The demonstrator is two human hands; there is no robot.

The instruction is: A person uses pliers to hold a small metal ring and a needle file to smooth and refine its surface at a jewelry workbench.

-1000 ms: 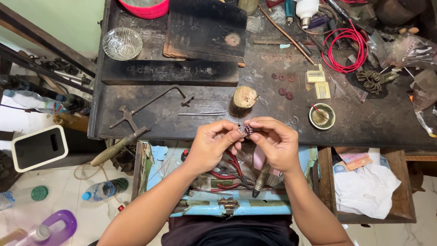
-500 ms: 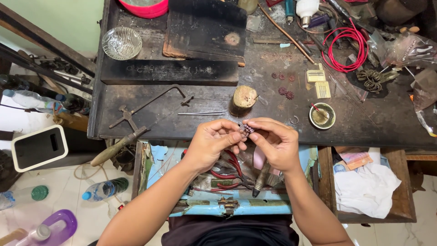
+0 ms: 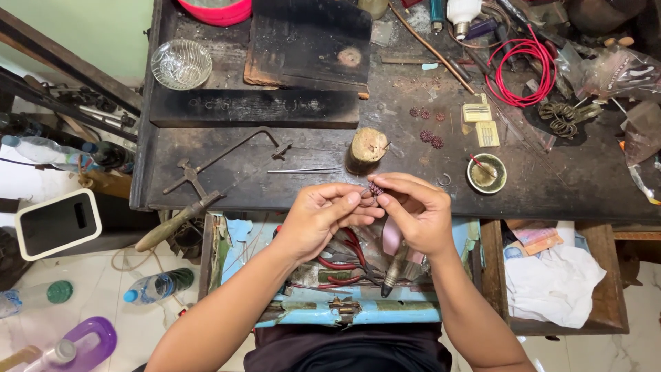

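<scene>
My left hand [image 3: 323,219] and my right hand [image 3: 414,210] meet fingertip to fingertip over the front edge of the dark workbench [image 3: 275,186]. Both pinch one small dark red ridged bead [image 3: 374,188] between thumbs and forefingers. Just beyond the hands stands a short wooden stump [image 3: 365,149]. Several similar red beads [image 3: 430,136] lie loose on the bench farther back.
An open blue drawer [image 3: 344,306] under my hands holds red-handled pliers [image 3: 348,265] and a pen-like tool. A jeweller's saw frame [image 3: 206,172], thin needle [image 3: 303,170], small round dish [image 3: 486,173], glass bowl [image 3: 181,64], red wire coil [image 3: 525,69] and black block [image 3: 255,108] sit on the bench. A right drawer holds white cloth [image 3: 554,282].
Both hands stay pinched on the bead at the same spot; only the fingers shift slightly.
</scene>
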